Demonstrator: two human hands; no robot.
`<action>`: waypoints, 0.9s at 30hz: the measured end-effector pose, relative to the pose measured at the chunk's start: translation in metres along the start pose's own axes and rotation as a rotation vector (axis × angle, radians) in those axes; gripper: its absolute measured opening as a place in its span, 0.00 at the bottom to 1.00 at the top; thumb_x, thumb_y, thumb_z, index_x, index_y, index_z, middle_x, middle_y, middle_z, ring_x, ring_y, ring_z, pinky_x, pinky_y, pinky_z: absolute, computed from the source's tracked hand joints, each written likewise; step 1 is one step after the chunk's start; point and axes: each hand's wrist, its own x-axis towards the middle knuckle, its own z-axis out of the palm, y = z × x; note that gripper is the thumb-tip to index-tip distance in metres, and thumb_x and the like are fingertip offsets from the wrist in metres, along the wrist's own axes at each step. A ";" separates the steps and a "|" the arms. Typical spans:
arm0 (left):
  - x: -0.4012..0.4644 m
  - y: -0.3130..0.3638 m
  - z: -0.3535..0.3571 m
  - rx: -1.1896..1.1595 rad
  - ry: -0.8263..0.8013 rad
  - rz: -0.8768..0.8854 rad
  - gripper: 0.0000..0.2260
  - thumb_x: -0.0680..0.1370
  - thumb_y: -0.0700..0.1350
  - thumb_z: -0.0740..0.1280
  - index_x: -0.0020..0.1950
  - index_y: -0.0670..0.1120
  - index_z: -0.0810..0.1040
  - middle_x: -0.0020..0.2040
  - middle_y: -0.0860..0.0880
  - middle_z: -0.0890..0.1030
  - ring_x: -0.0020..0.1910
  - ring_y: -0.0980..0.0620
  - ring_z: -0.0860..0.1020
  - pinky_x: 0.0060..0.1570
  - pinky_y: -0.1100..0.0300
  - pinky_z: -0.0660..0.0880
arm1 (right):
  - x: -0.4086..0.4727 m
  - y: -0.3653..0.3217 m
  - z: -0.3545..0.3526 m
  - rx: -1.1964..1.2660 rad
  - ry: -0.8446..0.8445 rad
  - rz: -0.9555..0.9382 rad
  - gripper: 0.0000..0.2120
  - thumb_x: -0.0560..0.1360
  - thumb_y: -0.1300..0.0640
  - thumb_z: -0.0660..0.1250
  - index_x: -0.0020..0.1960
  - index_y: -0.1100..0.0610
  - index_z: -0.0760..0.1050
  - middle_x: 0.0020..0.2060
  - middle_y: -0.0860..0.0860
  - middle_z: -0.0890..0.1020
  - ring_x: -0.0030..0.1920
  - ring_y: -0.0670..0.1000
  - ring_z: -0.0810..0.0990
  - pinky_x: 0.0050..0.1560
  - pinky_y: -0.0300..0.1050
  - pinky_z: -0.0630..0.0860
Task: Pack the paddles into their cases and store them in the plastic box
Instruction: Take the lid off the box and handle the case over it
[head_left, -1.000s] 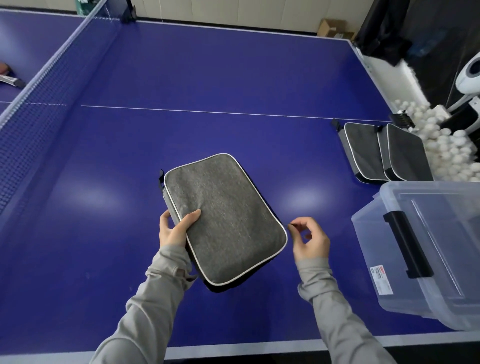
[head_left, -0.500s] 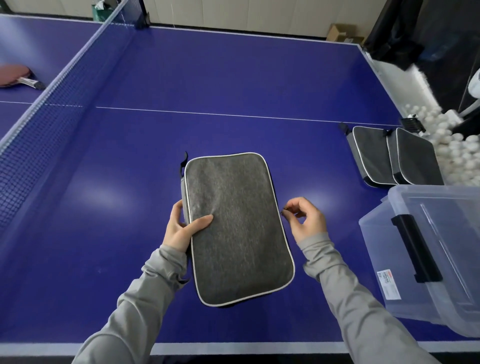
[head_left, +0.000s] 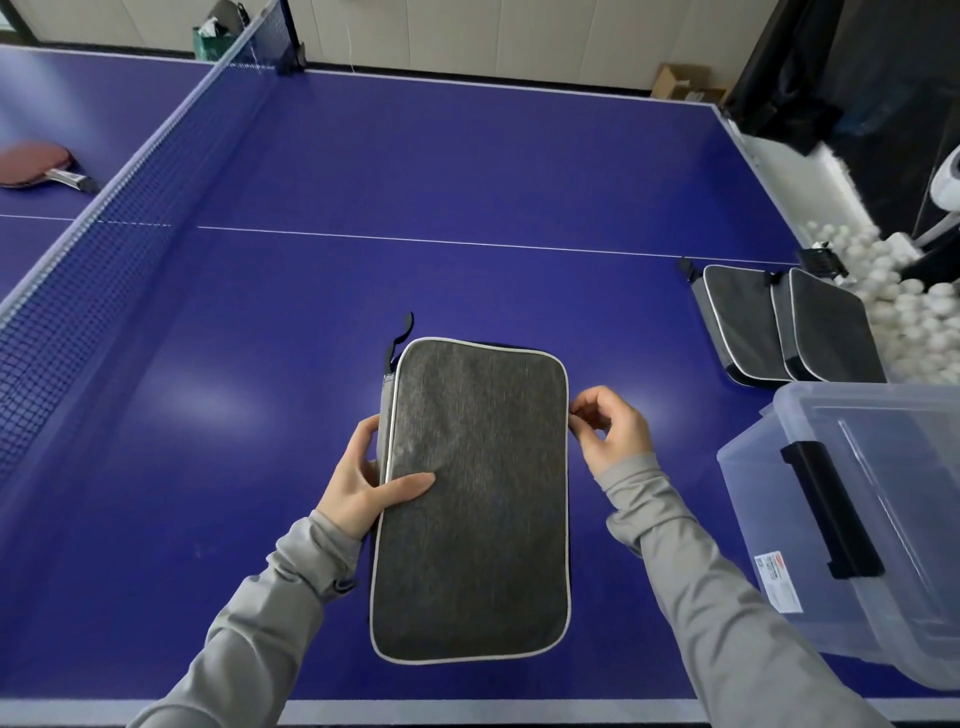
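Observation:
A grey fabric paddle case (head_left: 472, 499) with white piping lies flat on the blue table, long side pointing away from me. My left hand (head_left: 363, 480) grips its left edge, thumb on top. My right hand (head_left: 610, 428) pinches at the case's right edge, most likely the zipper pull, which is too small to make out. Two more grey cases (head_left: 779, 325) lie side by side at the right. The clear plastic box (head_left: 857, 519) with a black latch stands at the right front, its lid on. A red paddle (head_left: 36, 166) lies beyond the net on the left.
The net (head_left: 104, 218) runs along the left side. A pile of white balls (head_left: 914, 301) sits off the table's right edge. The table's white front edge (head_left: 467, 709) is just below my forearms. A cardboard box (head_left: 680, 83) stands on the floor behind.
The case has turned from slanted to straight, pointing away from me. My right hand slid up along its right edge. My view shifted, bringing the red paddle in.

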 end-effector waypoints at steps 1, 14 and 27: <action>-0.001 0.000 -0.001 0.008 -0.015 -0.003 0.36 0.52 0.53 0.83 0.55 0.56 0.73 0.47 0.44 0.84 0.44 0.42 0.83 0.40 0.52 0.80 | 0.001 -0.001 -0.001 -0.005 -0.007 0.005 0.03 0.70 0.69 0.68 0.42 0.63 0.76 0.35 0.52 0.78 0.35 0.51 0.76 0.39 0.32 0.72; 0.011 0.022 -0.004 0.551 -0.234 0.023 0.32 0.58 0.51 0.79 0.56 0.62 0.69 0.41 0.49 0.84 0.38 0.48 0.83 0.40 0.54 0.80 | 0.016 -0.017 -0.015 -0.156 -0.090 -0.088 0.03 0.71 0.68 0.68 0.44 0.64 0.77 0.38 0.55 0.82 0.37 0.50 0.76 0.42 0.33 0.69; 0.026 0.029 0.016 1.107 -0.356 0.040 0.33 0.64 0.50 0.77 0.64 0.56 0.64 0.46 0.53 0.84 0.40 0.52 0.81 0.48 0.59 0.76 | 0.011 -0.048 0.005 -0.070 -0.110 -0.227 0.03 0.70 0.71 0.67 0.42 0.67 0.76 0.38 0.57 0.82 0.35 0.49 0.75 0.40 0.22 0.68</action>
